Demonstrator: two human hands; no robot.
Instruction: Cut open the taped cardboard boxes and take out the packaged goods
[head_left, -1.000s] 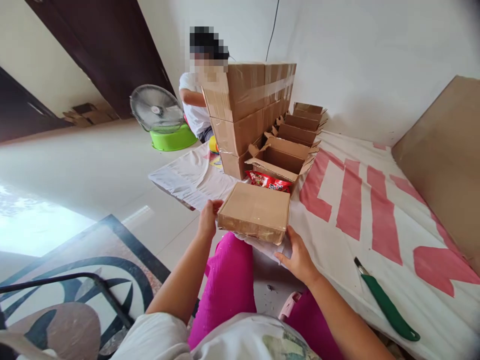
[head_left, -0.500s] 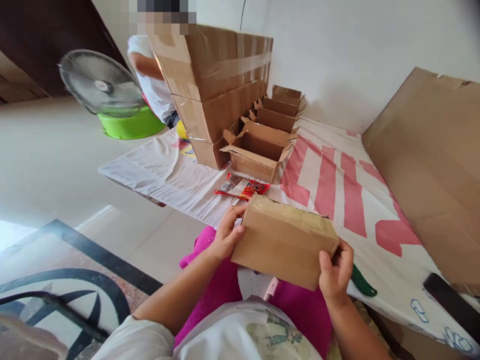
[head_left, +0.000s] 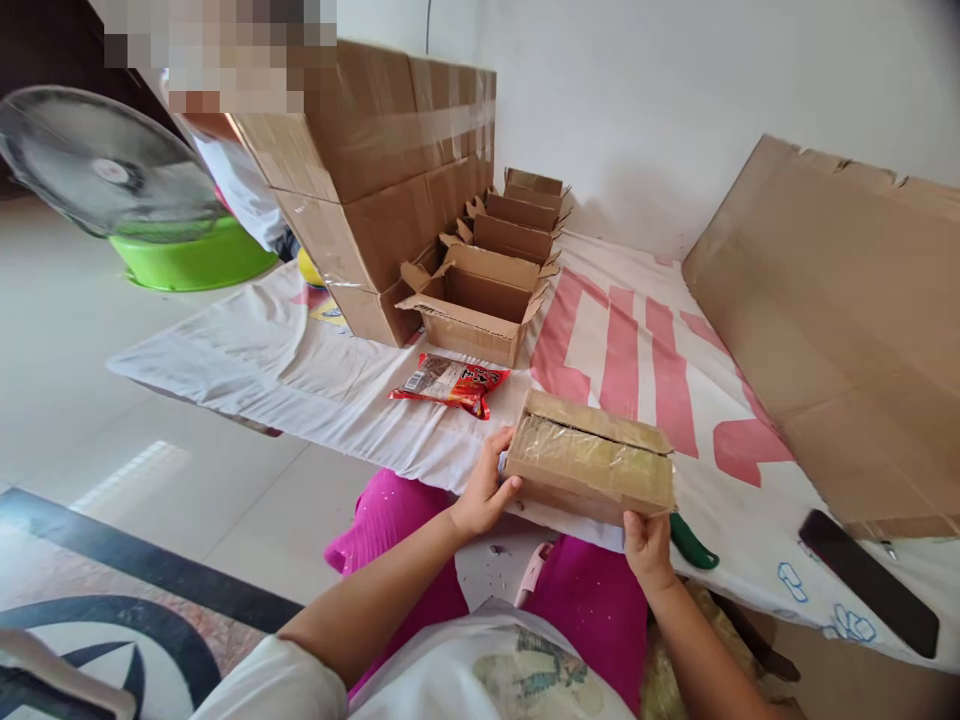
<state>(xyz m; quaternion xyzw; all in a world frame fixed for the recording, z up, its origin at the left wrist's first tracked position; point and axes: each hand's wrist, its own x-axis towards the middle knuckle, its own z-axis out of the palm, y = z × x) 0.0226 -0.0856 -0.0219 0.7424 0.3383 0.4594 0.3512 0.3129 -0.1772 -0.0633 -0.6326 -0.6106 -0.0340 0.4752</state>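
Note:
Between my two hands is a small cardboard box [head_left: 589, 465], its taped face with a dark seam turned up. My left hand [head_left: 484, 490] grips its left end, thumb on the near side. My right hand [head_left: 649, 545] holds the near right corner, with some fingers hidden beneath. The box is over the near edge of the cloth-covered table [head_left: 480, 435]; whether it rests there I cannot tell. Just beyond it to the left lies a red plastic food packet [head_left: 450, 383]. An open cardboard box [head_left: 480, 310] stands behind the packet, flaps spread.
Several open boxes [head_left: 517, 235] line up behind, beside a stack of taped cartons [head_left: 390, 190]. A green handle [head_left: 694, 543] and a black phone [head_left: 870, 580] lie at right, near a large cardboard sheet [head_left: 832, 340]. A person [head_left: 240, 190] sits behind the cartons, near a fan [head_left: 112, 170].
The box in my hands has tipped, so its taped face now shows more fully and its plain side less. My right hand has moved lower on it. The view has shifted right.

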